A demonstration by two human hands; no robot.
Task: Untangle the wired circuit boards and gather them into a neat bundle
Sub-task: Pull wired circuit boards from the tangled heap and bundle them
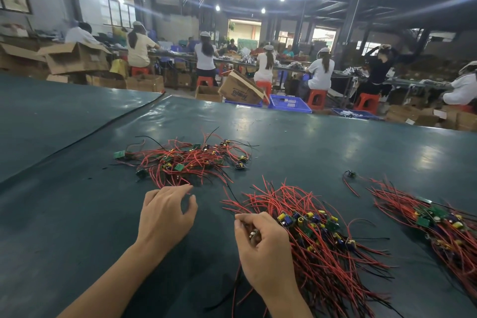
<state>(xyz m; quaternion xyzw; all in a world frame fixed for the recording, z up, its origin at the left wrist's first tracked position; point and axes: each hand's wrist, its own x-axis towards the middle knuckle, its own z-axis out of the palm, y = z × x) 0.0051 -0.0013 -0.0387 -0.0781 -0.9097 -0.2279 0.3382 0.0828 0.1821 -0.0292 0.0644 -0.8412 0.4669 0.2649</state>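
tangled heap of small green circuit boards with red and black wires [185,160] lies centre. near bundle [322,245] and right bundle [438,222] lie combed, apart.

red wires [335,261], green boards [333,226], teal table [77,214]

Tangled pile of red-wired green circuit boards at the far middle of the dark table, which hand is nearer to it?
Left. The left hand reaches the near edge of the tangled pile; the right hand sits farther right, gripping the closer bundle of red-wired boards.
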